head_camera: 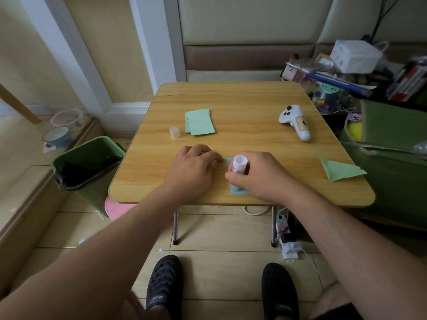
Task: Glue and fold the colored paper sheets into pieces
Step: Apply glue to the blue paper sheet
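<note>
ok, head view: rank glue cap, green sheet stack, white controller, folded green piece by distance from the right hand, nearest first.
From the right hand:
1. Folded green piece, to its right by the table edge.
2. Green sheet stack, far left of it.
3. Glue cap and white controller, too close to call.

The wooden worktop (242, 105) carries green paper sheets (199, 122) toward its far left, a small translucent cap (174, 132) just beside them, a white controller (295, 122) near the far right corner, a folded green piece (340, 170) at the right edge, and a blue sheet (238, 191) near the front edge.
</note>
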`<action>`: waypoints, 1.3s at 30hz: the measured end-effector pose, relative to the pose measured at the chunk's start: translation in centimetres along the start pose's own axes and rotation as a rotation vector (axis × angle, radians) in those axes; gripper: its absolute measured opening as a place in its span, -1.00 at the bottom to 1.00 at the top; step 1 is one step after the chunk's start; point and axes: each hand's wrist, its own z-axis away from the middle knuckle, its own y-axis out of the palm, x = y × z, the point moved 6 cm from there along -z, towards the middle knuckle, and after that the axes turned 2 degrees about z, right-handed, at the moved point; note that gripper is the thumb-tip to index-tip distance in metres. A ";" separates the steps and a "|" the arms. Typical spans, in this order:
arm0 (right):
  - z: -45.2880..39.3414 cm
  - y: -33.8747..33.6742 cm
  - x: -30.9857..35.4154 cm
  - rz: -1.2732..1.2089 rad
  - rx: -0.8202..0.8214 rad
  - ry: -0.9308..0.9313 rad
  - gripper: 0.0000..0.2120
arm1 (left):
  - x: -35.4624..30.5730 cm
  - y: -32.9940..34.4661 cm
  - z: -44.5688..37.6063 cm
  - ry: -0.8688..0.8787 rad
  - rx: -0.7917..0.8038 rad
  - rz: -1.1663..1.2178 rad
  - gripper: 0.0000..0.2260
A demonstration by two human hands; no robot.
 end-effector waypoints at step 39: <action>-6.0 0.0 -1.3 -0.102 -0.225 0.110 -0.80 | -0.6 -0.4 0.3 0.021 -0.028 0.002 -0.67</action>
